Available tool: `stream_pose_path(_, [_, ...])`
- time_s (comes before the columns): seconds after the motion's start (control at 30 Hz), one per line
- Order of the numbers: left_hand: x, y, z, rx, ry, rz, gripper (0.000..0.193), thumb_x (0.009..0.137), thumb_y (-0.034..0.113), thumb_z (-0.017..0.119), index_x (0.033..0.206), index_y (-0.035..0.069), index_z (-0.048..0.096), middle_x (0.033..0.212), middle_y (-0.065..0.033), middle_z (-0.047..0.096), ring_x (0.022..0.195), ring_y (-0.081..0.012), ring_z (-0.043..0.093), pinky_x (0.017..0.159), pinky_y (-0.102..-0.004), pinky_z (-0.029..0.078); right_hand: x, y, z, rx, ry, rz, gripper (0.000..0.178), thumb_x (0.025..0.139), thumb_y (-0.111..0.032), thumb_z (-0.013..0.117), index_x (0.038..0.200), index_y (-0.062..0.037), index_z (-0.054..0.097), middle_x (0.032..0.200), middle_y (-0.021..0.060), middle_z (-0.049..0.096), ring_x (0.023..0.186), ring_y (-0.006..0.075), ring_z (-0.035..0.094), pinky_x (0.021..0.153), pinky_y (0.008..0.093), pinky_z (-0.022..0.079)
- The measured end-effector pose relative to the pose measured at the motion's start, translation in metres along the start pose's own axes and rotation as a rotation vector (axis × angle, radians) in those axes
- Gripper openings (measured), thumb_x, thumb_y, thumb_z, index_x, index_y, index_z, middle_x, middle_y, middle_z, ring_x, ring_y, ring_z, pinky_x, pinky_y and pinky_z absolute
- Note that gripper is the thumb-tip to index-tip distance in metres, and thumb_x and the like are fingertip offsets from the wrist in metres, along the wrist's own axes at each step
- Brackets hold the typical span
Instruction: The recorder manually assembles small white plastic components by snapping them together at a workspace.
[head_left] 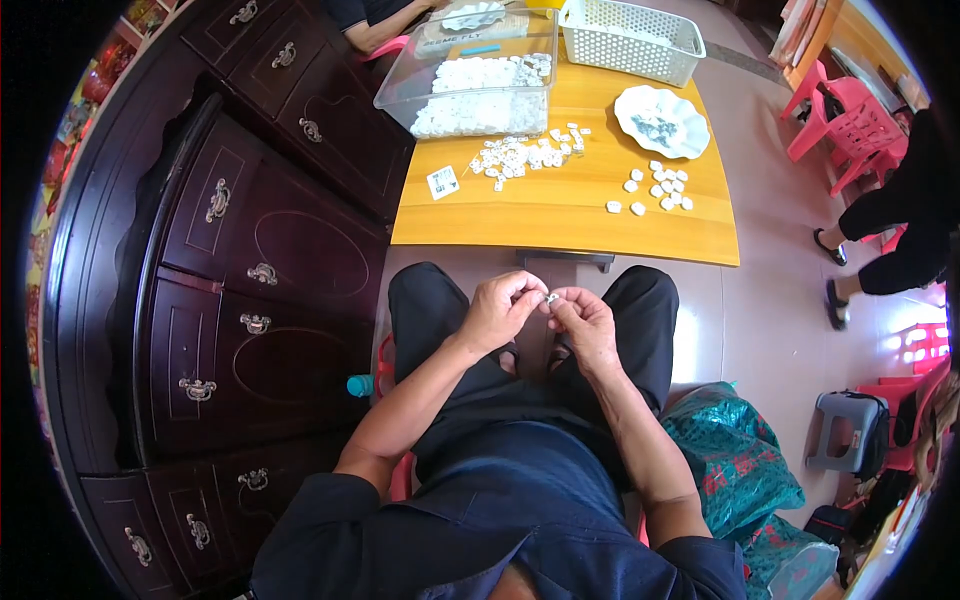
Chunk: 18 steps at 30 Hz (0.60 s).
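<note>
Over my lap, my left hand [500, 308] and my right hand [588, 325] meet, fingertips pinched together. Between them is a small whitish piece [551, 297], mostly hidden by the fingers and too small to name. On the wooden table [480, 222] in front of me lies a loose spread of small white pieces [520, 155]. Further right sits a group of rounder white pieces [667, 188]. Behind that, a white scalloped dish [690, 140] holds small greyish bits. A clear plastic bin [395, 95] at the far left is partly filled with more white pieces.
A white perforated basket [635, 50] stands on the table's far side. Dark wooden drawers [300, 240] line my left. A green patterned bag [735, 460] rests on the floor at my right. Another person's arm [385, 30] shows beyond the bin; someone's legs [870, 230] stand at right.
</note>
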<state>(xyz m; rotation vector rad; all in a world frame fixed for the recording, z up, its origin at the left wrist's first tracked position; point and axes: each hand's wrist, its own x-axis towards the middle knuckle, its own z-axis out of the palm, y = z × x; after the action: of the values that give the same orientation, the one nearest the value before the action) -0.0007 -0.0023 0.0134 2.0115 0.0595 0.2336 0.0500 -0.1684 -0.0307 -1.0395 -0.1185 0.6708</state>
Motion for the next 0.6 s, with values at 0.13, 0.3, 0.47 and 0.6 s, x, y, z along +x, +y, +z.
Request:
stream_pose_path(0.13, [-0.0003, 0.0012, 0.0007, -0.036, -0.004, -0.013, 0.006, 0.094, 0.002, 0.062, 0.095, -0.001, 0.067, 0.081, -0.0065, 0.07, 0.075, -0.0111, 0.068, 0.067, -0.0257, 0.053, -0.0006, -0.0012, 0.0012, -0.013, 0.013, 0.0, 0.011, 0.097, -0.007, 0.063, 0.106, -0.0016, 0.066, 0.093, 0.0043, 0.073, 0.081, 0.0075, 0.066, 0.072, 0.0205, 0.052])
stream_pose_path(0.3, [-0.0002, -0.0022, 0.0015, 0.004, -0.019, -0.007, 0.006, 0.094, 0.001, 0.062, 0.095, -0.001, 0.067, 0.081, -0.0067, 0.07, 0.075, -0.0113, 0.068, 0.067, -0.0259, 0.054, -0.0012, -0.0008, 0.0026, -0.031, 0.023, 0.004, 0.01, 0.097, -0.006, 0.062, 0.105, -0.0016, 0.066, 0.091, 0.0038, 0.072, 0.076, 0.0068, 0.064, 0.071, 0.0202, 0.051])
stream_pose_path(0.47, [0.0011, -0.0009, 0.0015, 0.062, -0.024, 0.009, 0.006, 0.094, 0.001, 0.062, 0.095, -0.001, 0.067, 0.082, -0.0069, 0.07, 0.075, -0.0109, 0.068, 0.066, -0.0253, 0.054, -0.0016, -0.0022, 0.0047, -0.026, 0.029, -0.011, 0.009, 0.097, -0.006, 0.062, 0.104, -0.001, 0.066, 0.09, 0.0036, 0.072, 0.075, 0.0064, 0.062, 0.07, 0.0196, 0.051])
stream_pose_path(0.6, [0.0012, -0.0015, 0.0019, -0.037, 0.014, -0.038, 0.006, 0.092, 0.001, 0.062, 0.093, -0.001, 0.067, 0.081, -0.0076, 0.07, 0.074, -0.0105, 0.067, 0.065, -0.0253, 0.053, -0.0019, -0.004, 0.0047, -0.026, 0.042, -0.021, 0.009, 0.097, -0.006, 0.062, 0.103, -0.0006, 0.066, 0.09, 0.0036, 0.072, 0.074, 0.006, 0.062, 0.069, 0.0191, 0.05])
